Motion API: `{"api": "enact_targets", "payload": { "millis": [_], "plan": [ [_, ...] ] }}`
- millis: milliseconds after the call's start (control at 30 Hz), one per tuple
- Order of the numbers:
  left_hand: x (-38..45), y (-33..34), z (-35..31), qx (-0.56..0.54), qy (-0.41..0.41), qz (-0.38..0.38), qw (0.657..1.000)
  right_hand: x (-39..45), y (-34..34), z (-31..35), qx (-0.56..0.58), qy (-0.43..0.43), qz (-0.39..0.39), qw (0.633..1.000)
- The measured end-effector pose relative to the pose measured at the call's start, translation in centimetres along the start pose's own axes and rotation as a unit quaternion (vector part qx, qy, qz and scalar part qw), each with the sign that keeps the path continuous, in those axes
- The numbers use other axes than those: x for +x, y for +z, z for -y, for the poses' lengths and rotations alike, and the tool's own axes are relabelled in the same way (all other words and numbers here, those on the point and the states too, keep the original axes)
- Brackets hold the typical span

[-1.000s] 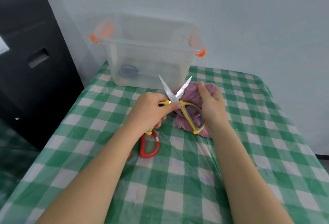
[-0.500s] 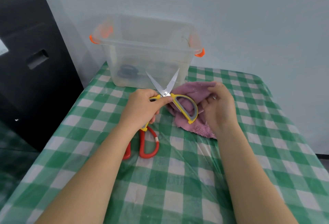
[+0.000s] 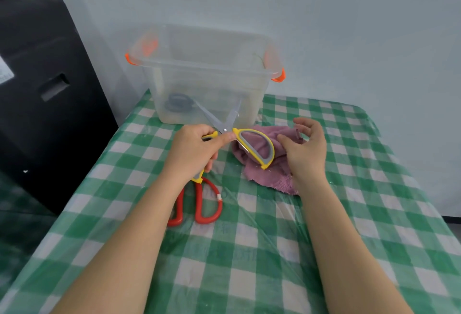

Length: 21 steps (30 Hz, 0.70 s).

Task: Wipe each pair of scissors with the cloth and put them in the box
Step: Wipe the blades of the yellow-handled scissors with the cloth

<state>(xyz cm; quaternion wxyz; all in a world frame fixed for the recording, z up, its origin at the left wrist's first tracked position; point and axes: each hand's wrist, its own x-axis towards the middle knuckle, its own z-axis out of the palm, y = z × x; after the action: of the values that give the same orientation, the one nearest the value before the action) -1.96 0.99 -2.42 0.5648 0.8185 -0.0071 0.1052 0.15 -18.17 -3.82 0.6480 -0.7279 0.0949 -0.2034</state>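
tablecloth (image 3: 274, 251): green-white check | cloth (image 3: 272, 176): mauve | scissors (image 3: 257, 149): yellow-grey | second scissors (image 3: 207, 204): red | box clips (image 3: 278, 78): orange

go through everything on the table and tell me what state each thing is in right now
Yellow scissors: blades open, gripped by left hand.
Red scissors: lying on tablecloth.
Purple cloth: crumpled on the tablecloth.
Clear box: lidless, dark item inside.
Right hand: loosely curled, holding nothing.

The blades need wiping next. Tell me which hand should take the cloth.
Right, probably. The right hand hangs free directly over the cloth, holding nothing. The left hand already grips the yellow scissors, blades spread open.
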Motion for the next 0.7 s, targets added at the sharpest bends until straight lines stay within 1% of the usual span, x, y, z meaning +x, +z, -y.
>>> {"api": "enact_targets", "payload": {
  "millis": [67, 133, 267, 400, 467, 567, 700],
  "plan": [
    [0.0, 0.1, -0.1, 0.005, 0.004, 0.009, 1.0, 0.0, 0.1, 0.4, 0.04, 0.023, 0.03, 0.998],
    [-0.2, 0.1, -0.2, 0.01, 0.005, 0.022, 1.0, -0.1, 0.1, 0.5, 0.044, 0.026, 0.046, 0.998],
    [-0.7, 0.3, -0.3, 0.012, 0.008, 0.047, 0.999, -0.2, 0.0, 0.3, -0.017, 0.011, 0.023, 1.0],
    [-0.7, 0.5, -0.7, 0.018, 0.007, 0.058, 0.998, -0.2, -0.2, 0.6, -0.008, 0.027, 0.025, 0.999],
    [-0.7, 0.4, -0.6, 0.023, 0.006, 0.064, 0.998, -0.4, -0.1, 1.0, 0.03, 0.021, 0.037, 0.999],
    [-0.9, 0.5, -0.3, 0.022, -0.002, 0.07, 0.997, -1.0, 0.0, 1.5, 0.08, -0.012, 0.04, 0.996],
    [-0.7, 0.7, -0.5, 0.024, -0.003, 0.066, 0.998, -1.2, 0.2, 2.3, 0.083, -0.088, 0.063, 0.991]
  ]
}}
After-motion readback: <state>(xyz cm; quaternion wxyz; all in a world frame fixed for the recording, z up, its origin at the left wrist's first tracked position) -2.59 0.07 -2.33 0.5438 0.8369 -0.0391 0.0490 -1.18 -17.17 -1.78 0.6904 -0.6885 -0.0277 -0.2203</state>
